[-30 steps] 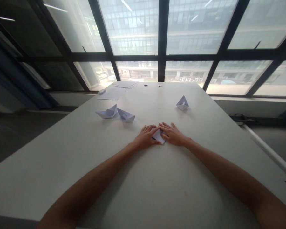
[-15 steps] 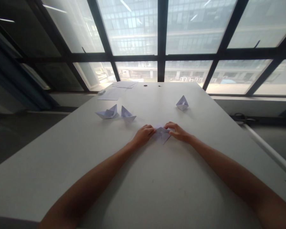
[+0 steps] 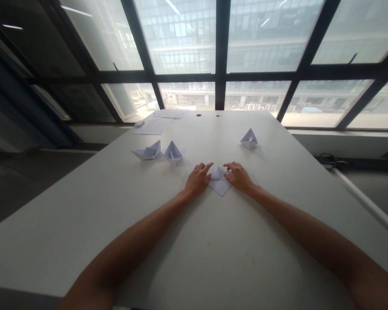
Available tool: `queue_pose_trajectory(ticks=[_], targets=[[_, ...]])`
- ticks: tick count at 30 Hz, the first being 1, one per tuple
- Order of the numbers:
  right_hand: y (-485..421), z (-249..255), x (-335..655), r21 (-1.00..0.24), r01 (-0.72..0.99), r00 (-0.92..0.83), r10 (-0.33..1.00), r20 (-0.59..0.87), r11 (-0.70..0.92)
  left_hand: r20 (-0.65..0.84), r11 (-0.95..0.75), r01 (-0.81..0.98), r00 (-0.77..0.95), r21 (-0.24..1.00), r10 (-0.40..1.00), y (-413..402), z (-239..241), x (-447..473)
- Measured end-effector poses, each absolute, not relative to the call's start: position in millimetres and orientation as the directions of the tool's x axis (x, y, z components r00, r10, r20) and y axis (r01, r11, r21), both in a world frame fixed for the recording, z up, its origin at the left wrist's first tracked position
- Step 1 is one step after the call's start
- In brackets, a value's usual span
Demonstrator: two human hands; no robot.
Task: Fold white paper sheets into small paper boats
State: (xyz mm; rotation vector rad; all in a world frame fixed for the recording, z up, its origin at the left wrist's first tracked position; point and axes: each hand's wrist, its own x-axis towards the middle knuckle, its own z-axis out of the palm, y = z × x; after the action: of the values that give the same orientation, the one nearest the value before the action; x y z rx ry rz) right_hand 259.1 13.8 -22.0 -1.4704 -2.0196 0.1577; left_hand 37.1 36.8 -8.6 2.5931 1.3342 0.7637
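the folded paper lies flat at the frame's centre on the table, light and easily creased. left hand and right hand press its side edges, fingers spread; best pinched at corners.

Left hand and right hand press folded paper onto table.

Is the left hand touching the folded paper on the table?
Touching. The head view shows the left hand with its fingers on the left edge of the folded paper, with no gap.
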Motion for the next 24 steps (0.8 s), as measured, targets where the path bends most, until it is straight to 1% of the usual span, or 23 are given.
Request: queue_pose_trajectory(ticks=[2,5,9,14,17,21,24], targets=[[11,-20,257,-0.378,0.832,-0.244,0.880,0.408,0.406,0.374,-0.647,0.715,0.543,0.265,0.752,37,-10,38],[9,-19,254,-0.312,0.822,-0.362,0.859,0.362,0.477,0.304,-0.688,0.692,0.622,0.217,0.721,37,-13,36],[11,-20,254,-0.286,0.811,-0.424,0.849,0.315,0.511,0.244,-0.684,0.706,0.641,0.183,0.727,36,-19,36],[13,-21,255,-0.361,0.801,-0.343,0.860,0.377,0.478,0.261,-0.618,0.756,0.565,0.216,0.783,38,-21,36],[13,-23,255,-0.387,0.785,-0.327,0.855,0.403,0.483,0.280,-0.614,0.748,0.551,0.252,0.786,40,-21,34],[13,-24,254,-0.369,0.792,-0.356,0.859,0.367,0.486,0.315,-0.623,0.715,0.540,0.317,0.780,43,-22,32],[13,-23,253,-0.340,0.810,-0.372,0.866,0.333,0.478,0.326,-0.628,0.700,0.539,0.340,0.777,44,-23,32]])
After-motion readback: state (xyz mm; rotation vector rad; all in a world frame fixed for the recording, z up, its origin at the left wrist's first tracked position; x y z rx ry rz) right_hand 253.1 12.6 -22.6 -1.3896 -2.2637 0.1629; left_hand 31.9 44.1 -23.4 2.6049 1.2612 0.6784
